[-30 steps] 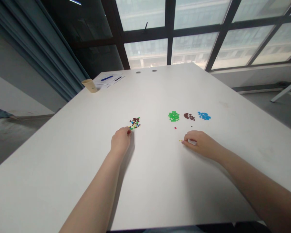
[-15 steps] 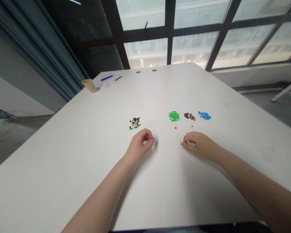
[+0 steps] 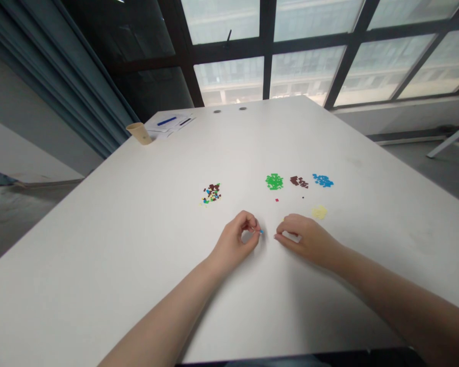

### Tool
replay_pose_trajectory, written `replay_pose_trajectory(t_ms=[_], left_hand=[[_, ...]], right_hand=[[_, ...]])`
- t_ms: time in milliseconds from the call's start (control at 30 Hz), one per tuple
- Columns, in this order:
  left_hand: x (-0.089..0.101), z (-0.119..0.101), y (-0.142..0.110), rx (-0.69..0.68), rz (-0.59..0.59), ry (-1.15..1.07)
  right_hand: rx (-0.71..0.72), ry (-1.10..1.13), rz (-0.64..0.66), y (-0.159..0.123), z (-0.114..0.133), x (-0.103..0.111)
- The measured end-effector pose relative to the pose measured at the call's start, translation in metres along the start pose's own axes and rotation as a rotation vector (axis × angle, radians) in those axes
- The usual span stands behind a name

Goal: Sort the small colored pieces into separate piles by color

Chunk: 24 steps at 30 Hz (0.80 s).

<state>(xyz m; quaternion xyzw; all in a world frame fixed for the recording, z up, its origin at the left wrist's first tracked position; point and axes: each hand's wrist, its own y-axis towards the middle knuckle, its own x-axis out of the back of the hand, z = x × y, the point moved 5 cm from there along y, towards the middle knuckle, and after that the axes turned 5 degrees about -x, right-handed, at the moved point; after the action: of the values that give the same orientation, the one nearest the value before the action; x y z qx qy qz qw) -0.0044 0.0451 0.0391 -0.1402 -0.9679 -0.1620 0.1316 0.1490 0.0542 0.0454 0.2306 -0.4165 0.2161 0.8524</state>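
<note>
My left hand is closed in a pinch, with a tiny blue piece at its fingertips. Just to the right, my right hand has its thumb and forefinger brought together low over the table; whether anything is between them cannot be made out. The two hands' fingertips face each other across a narrow gap. Beyond my right hand lies a pile of pale yellow pieces. A mixed-colour pile of small pieces is up and left of my left hand.
Farther back on the white table lie piles of green pieces, brown pieces and blue pieces. A single red piece and a dark speck sit nearer. Far left are a paper cup, papers and a blue pen.
My left hand has moved right and nearer to me with the blue piece. My right hand has shifted slightly left and nearer, uncovering the yellow pile.
</note>
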Motion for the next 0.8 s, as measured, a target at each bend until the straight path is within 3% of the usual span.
replay_pose_trajectory(t_ms=[200, 467, 800], left_hand=[[-0.007, 0.001, -0.001, 0.014, -0.010, -0.193], [-0.008, 0.002, 0.000, 0.037, -0.030, -0.280], [-0.011, 0.005, 0.001, 0.071, -0.002, -0.332]], right_hand=[[-0.009, 0.071, -0.197, -0.003, 0.014, -0.002], [0.022, 0.095, -0.332, -0.003, 0.020, 0.003], [0.042, 0.089, -0.312, 0.002, 0.020, 0.002]])
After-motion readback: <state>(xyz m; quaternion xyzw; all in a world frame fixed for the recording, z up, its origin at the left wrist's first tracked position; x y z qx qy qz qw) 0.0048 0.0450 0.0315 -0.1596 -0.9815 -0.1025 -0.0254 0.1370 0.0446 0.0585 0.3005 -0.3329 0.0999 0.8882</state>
